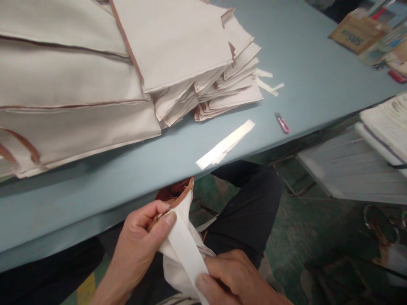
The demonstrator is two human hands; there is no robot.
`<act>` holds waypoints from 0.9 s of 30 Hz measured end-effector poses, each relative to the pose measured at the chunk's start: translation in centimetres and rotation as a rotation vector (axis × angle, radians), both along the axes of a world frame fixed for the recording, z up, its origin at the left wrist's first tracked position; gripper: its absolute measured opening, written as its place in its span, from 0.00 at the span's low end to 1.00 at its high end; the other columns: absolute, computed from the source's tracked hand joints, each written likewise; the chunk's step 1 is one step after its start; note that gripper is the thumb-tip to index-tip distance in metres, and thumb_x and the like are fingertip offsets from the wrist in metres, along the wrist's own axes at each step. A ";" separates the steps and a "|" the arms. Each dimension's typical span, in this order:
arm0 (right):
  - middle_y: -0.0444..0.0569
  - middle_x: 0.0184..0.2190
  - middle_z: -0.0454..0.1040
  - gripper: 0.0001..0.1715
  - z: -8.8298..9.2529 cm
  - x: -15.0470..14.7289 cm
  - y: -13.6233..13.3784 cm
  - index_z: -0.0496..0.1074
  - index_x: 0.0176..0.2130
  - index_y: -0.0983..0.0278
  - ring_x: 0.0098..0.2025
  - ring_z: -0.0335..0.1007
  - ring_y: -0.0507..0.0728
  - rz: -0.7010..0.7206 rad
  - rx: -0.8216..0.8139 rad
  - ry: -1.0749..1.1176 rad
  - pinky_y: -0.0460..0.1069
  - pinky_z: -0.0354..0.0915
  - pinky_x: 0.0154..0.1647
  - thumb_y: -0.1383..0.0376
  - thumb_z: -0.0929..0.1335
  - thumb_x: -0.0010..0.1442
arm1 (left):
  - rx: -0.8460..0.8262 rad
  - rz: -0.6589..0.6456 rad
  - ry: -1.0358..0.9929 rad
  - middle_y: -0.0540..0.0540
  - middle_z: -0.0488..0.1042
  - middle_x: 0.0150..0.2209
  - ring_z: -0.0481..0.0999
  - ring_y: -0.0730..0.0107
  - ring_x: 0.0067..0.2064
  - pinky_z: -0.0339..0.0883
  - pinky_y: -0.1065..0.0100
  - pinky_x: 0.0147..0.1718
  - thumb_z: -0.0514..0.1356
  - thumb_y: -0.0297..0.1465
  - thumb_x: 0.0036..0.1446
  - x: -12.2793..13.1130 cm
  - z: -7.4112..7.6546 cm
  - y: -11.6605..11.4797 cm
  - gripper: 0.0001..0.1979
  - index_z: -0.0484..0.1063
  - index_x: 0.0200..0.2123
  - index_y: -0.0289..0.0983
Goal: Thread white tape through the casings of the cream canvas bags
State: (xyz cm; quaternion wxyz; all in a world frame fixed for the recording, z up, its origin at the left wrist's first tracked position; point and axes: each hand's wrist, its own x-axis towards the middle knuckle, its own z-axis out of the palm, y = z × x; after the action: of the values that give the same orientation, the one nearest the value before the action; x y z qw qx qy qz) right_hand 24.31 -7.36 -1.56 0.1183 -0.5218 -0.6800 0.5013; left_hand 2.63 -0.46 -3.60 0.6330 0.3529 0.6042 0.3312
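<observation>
My left hand pinches the brown-edged rim of a cream cloth piece together with the upper end of a white strip. Lower down, my right hand grips the same strip between thumb and fingers, with cloth bunched beside it. The strip runs straight between both hands, over the cloth, above my lap. Part of the cloth is hidden behind the strip and my fingers. On the table edge ahead lie more white strips, touching neither hand.
Stacked cream cloth pieces with brown edging cover the left of the blue-grey table. Pink-handled thread snips lie near its edge. A cardboard box stands far right. Below, a white surface holds a cloth pile.
</observation>
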 end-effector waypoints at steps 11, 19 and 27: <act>0.53 0.47 0.85 0.15 2.6 1.6 10.5 0.74 0.51 0.63 0.50 0.82 0.59 -0.011 0.634 0.306 0.51 0.72 0.55 0.56 0.72 0.71 | 0.214 -0.218 0.125 0.49 0.72 0.21 0.64 0.73 0.22 0.58 0.75 0.20 0.68 0.43 0.59 0.2 3.0 1.7 0.17 0.84 0.27 0.37; 0.38 0.25 0.67 0.25 -1.1 -2.3 15.5 0.70 0.33 0.62 0.28 0.64 0.52 0.375 0.633 0.352 0.49 0.59 0.36 0.47 0.76 0.67 | 0.236 -0.378 0.177 0.54 0.62 0.23 0.57 0.74 0.25 0.53 0.75 0.21 0.65 0.44 0.62 -1.2 4.2 2.1 0.20 0.74 0.25 0.37; 0.35 0.23 0.59 0.25 0.0 -1.4 15.4 0.66 0.28 0.62 0.25 0.52 0.47 0.377 0.011 0.464 0.45 0.49 0.27 0.52 0.75 0.67 | 0.208 -0.410 0.116 0.56 0.58 0.25 0.55 0.75 0.27 0.52 0.75 0.23 0.66 0.45 0.63 -1.8 3.1 2.3 0.22 0.64 0.25 0.39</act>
State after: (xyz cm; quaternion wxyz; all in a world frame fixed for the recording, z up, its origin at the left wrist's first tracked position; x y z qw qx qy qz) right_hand 22.94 8.02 -1.52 0.1781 -0.2575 -0.7223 0.6167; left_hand 0.85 1.87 -0.47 0.6116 0.5500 0.5177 0.2353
